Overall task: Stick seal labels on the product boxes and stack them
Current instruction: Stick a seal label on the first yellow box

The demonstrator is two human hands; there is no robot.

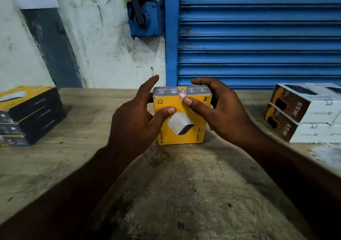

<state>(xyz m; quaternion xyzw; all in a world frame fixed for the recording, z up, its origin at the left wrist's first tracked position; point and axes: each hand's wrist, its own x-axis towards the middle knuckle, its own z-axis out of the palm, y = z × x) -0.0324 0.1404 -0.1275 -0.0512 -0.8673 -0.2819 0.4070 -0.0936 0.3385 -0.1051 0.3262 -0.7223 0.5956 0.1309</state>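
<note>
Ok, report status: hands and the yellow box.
Left hand, right hand grip yellow box. Right thumb just below seal label. Black stack left, white stack right.

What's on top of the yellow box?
A small red-and-white seal label folds over the box top edge, right thumb just below it. Fingers hide the sides.

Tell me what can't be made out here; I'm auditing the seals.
Head view only.
Sides and back of the yellow box: covered by the left hand and right hand.
Of the lower seal label only a sliver shows at the box's bottom edge.
The black box stack: blurred, cut by the left edge.
The white 65W boxes: cut by the right edge.
</note>
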